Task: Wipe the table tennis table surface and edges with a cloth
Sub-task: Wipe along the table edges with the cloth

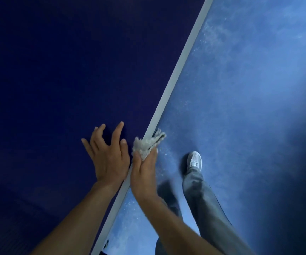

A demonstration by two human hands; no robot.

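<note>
Cloth (147,146) in right hand (143,174) on table edge (176,78), left hand (109,159) alongside

Right hand (144,173) presses cloth (147,145) against table edge (176,74); left hand (108,153) flat.

Under the fingers (118,131) of the left hand (109,161) the table (56,70) top is dark blue and matt with a fine grain. Its edge (176,70), just beside them, is a smooth pale grey band. The cloth (146,146) at the right hand's (144,173) fingertips is fluffy, frayed grey-white fabric, and the floor (240,89) beyond looks blue, speckled and faintly glossy.
</note>
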